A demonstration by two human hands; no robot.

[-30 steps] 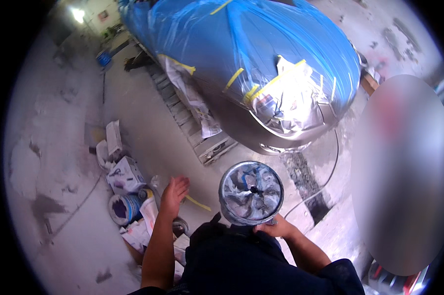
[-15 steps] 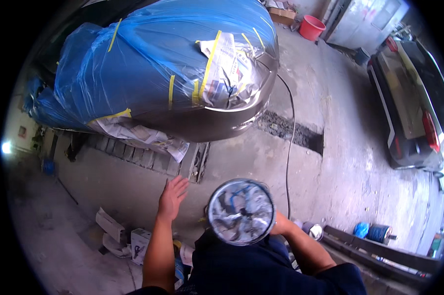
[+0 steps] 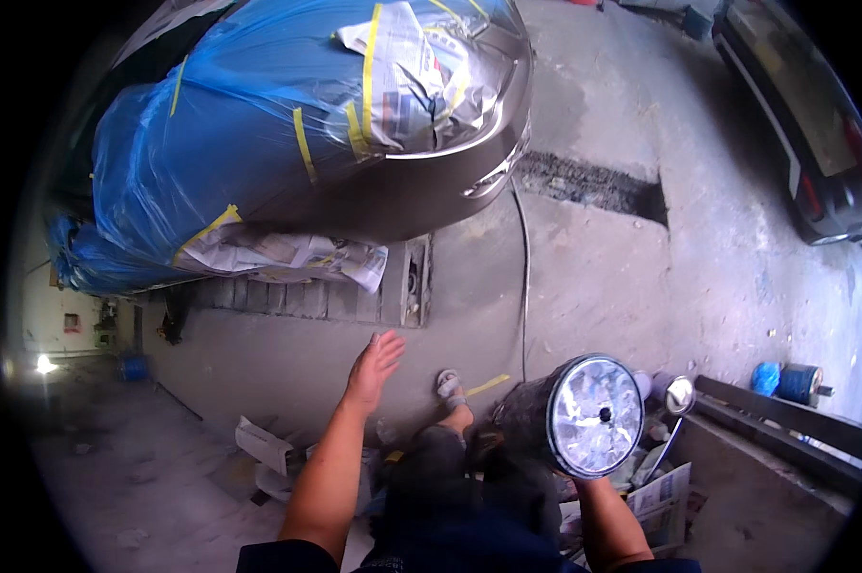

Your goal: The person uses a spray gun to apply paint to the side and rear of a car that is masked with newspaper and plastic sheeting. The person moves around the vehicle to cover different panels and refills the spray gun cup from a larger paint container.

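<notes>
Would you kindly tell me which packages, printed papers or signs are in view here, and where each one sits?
Newspaper: crumpled grey-white sheets taped with yellow strips on the car's upper panel.
Newspaper skirt: printed sheets hanging under the blue plastic wrap.
Boxes: pale, flattish, on the floor beside the left forearm.
Folded paper: printed, below the round lamp.
Red sign: small, on the far left wall.

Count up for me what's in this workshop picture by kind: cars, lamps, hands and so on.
Cars: 2, a masked brown car under blue plastic sheeting and a dark car at the right edge
Round headlamps: 1, the headlamp held up by the right hand
Hands: 2, with the left hand open and empty
Blue cans: 1, the can lying on the floor
Total: 6
</notes>
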